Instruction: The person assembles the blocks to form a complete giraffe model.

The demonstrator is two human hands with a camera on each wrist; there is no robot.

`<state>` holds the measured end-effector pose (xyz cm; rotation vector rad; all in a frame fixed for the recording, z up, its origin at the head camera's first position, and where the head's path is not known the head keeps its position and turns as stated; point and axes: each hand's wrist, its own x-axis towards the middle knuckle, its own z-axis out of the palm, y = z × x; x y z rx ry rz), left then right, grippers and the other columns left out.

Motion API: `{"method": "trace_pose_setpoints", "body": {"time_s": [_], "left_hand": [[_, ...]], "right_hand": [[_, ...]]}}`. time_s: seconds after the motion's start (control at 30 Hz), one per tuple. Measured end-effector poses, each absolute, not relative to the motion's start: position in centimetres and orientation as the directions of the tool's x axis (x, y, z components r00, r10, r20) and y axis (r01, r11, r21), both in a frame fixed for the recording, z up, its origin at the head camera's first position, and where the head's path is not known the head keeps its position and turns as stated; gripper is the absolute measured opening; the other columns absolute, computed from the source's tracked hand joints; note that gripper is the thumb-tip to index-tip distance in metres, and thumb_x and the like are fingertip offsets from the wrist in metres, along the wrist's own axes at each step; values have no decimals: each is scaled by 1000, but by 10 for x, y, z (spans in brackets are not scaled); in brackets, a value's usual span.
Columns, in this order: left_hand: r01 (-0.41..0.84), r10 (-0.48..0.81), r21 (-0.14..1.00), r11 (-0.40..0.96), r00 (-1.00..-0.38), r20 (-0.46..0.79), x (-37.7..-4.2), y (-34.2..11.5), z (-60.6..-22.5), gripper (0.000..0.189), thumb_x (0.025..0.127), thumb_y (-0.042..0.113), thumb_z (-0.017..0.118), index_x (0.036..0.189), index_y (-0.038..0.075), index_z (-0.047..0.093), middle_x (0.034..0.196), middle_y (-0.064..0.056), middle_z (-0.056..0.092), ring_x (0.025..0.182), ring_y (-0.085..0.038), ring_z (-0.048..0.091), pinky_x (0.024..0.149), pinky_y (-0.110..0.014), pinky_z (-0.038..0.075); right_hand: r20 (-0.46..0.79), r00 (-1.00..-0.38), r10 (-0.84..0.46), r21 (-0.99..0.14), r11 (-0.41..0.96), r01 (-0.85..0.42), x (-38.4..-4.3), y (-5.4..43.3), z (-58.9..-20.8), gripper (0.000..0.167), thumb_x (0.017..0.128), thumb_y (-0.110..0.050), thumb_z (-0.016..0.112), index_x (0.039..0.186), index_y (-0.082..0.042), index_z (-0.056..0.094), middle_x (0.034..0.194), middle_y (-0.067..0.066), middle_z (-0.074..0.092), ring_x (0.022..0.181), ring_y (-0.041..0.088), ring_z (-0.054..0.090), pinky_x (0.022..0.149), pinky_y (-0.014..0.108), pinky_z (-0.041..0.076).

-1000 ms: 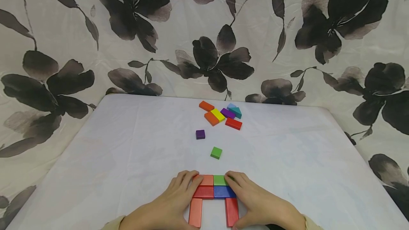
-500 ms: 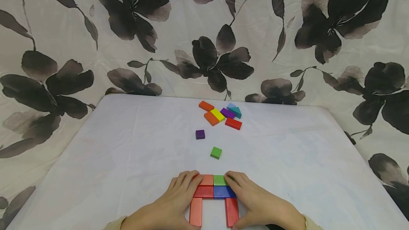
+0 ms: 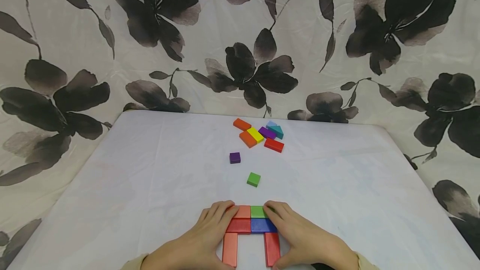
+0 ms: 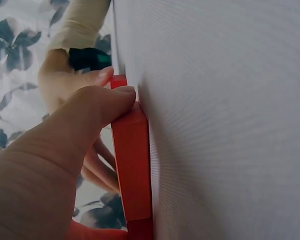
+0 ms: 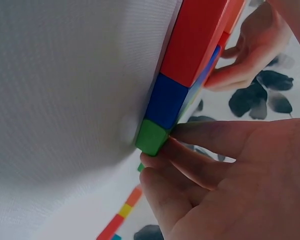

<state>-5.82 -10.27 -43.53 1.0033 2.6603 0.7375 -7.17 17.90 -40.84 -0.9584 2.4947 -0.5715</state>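
Observation:
Flat wooden blocks form an arch at the table's near edge in the head view. An orange block point(image 3: 243, 211) and a green block point(image 3: 257, 211) make its far row; a red block point(image 3: 240, 226) and a blue block point(image 3: 263, 226) lie against them. Two legs run toward the person: an orange-red block point(image 3: 230, 249) and a red block point(image 3: 271, 249). My left hand point(image 3: 200, 236) grips the left side, thumb at the leg's near end, fingers round the far corner. Mirroring it, my right hand point(image 3: 305, 238) holds the right side, its fingertips at the green block's end point(image 5: 152, 137).
Beyond the arch lie a loose green block point(image 3: 253, 179) and a purple block point(image 3: 235, 158). Farther back, several blocks cluster, among them a yellow one point(image 3: 256, 135) and a red one point(image 3: 274, 145). A floral cloth point(image 3: 240, 20) hangs behind the white table point(image 3: 150, 178).

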Motion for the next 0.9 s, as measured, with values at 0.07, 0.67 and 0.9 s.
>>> {"method": "trace_pose_setpoints", "body": {"time_s": [0.07,0.67,0.9], "left_hand": [[564,665,518,643,-747,-12,-58,-103,-436,120,68,85,63,153,7,29,152,-6,28,138,-21,24,105,-52,31],[530,653,506,680,-752,-90,-67,-100,-430,114,68,65,78,154,8,27,155,-7,26,141,-24,22,110,-51,27],[501,638,520,691,-762,-113,-77,-100,-431,115,68,63,80,154,10,27,156,-6,25,142,-23,21,110,-51,26]], "right_hand": [[-222,-684,-695,-503,683,-530,-72,179,-408,111,73,-65,77,155,-5,31,155,3,30,138,21,33,108,41,40],[-261,-685,-680,-474,708,-522,-83,178,-409,113,72,-66,78,155,-6,30,158,7,26,141,24,31,108,43,40],[-274,-686,-674,-478,714,-512,-92,177,-408,114,71,-67,77,156,-6,29,159,7,24,142,24,29,108,44,39]]}}
